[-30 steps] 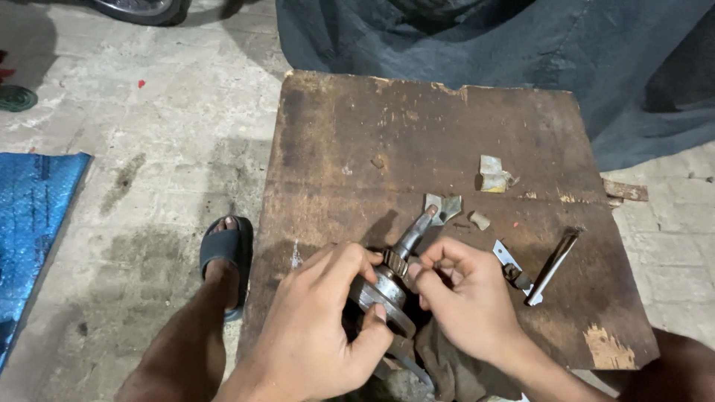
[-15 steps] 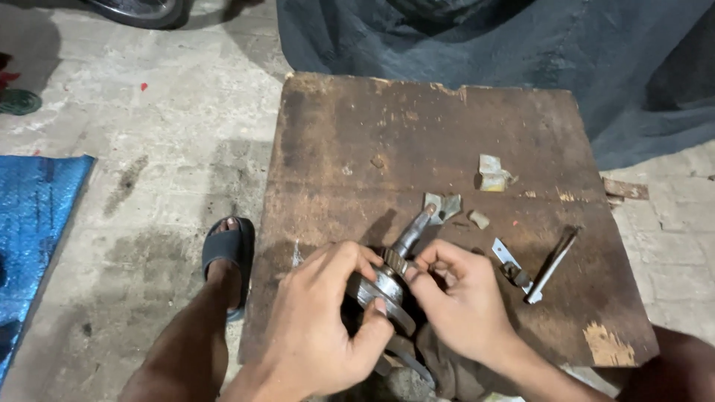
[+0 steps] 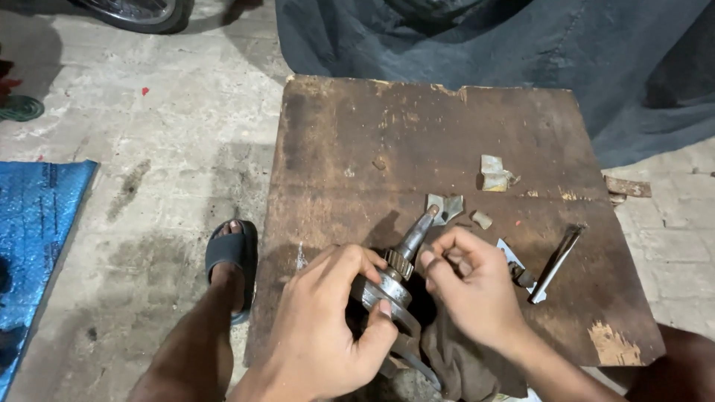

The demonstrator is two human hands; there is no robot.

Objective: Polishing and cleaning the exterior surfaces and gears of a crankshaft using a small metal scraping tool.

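Down at the near edge of the worn wooden board (image 3: 350, 149), the left hand (image 3: 328, 327) has its fingers curled tight around the round flywheel end of a metal crankshaft (image 3: 395, 279), whose geared shaft points up toward the board's middle. Just beside it, the right hand (image 3: 469, 286) is loosely closed, fingertips pinched near the gear; what they hold I cannot tell. Toward the right edge lies a steel rod (image 3: 555, 260), with small metal scraps (image 3: 493, 173) farther back.
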